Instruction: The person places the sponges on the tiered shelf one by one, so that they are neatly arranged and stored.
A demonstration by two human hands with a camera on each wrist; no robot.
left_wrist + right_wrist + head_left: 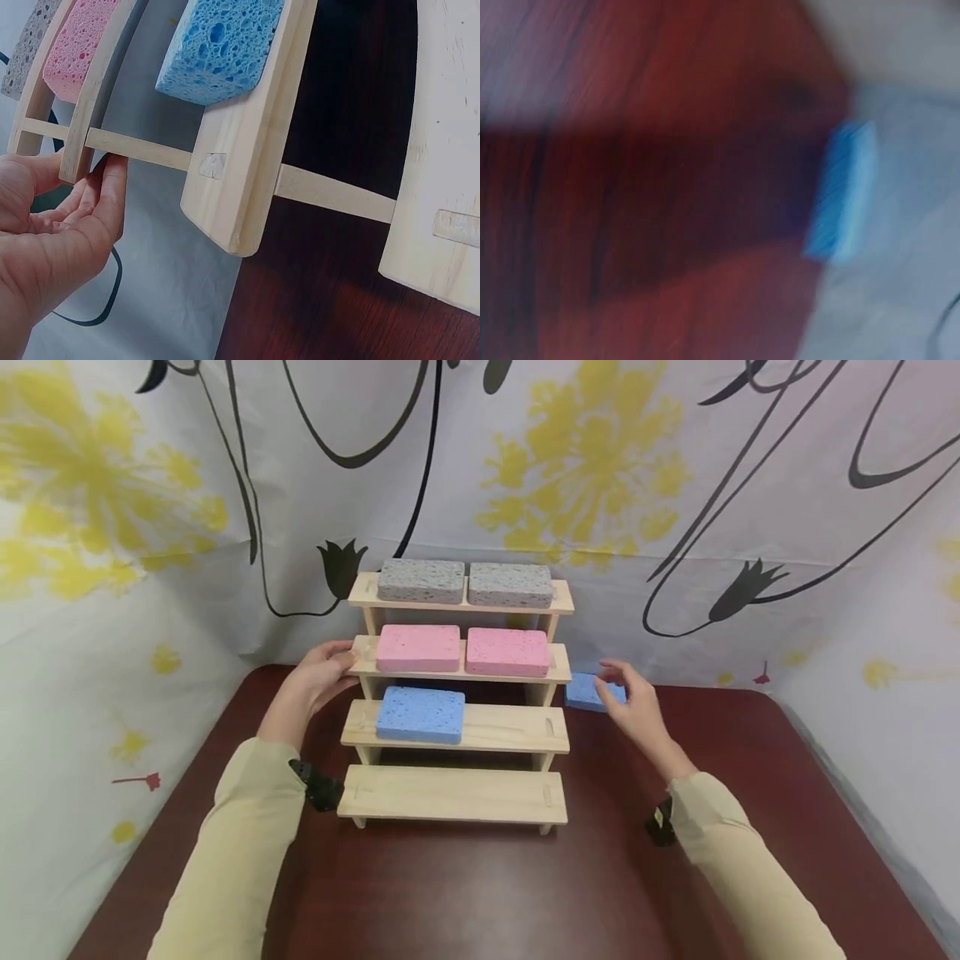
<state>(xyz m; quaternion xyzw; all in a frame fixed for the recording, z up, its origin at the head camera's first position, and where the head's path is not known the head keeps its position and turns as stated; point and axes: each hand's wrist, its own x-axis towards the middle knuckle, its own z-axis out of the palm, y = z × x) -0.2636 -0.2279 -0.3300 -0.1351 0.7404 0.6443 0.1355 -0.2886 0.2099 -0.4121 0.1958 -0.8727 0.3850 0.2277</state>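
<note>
A stepped wooden rack (pixel 457 793) stands on the table, its tiers rising toward the back. My left hand (pixel 321 672) grips the left end of the second tier from the top; in the left wrist view its thumb and fingers (pixel 112 195) lie on either side of the board's end. To the right of the rack, a blue sponge (pixel 582 692) lies at the table's back edge. My right hand (pixel 633 706) overlaps that sponge's right end in the head view, thumb and fingers parted and curved. The right wrist view is blurred and shows the sponge (pixel 840 191) without the hand.
Two grey sponges (pixel 422 581) sit on the top tier and two pink sponges (pixel 418 648) on the tier below. Another blue sponge (pixel 422 715) rests on the third tier's left half. Behind the dark red table (pixel 420 893) hangs a flower-patterned cloth (pixel 450 510).
</note>
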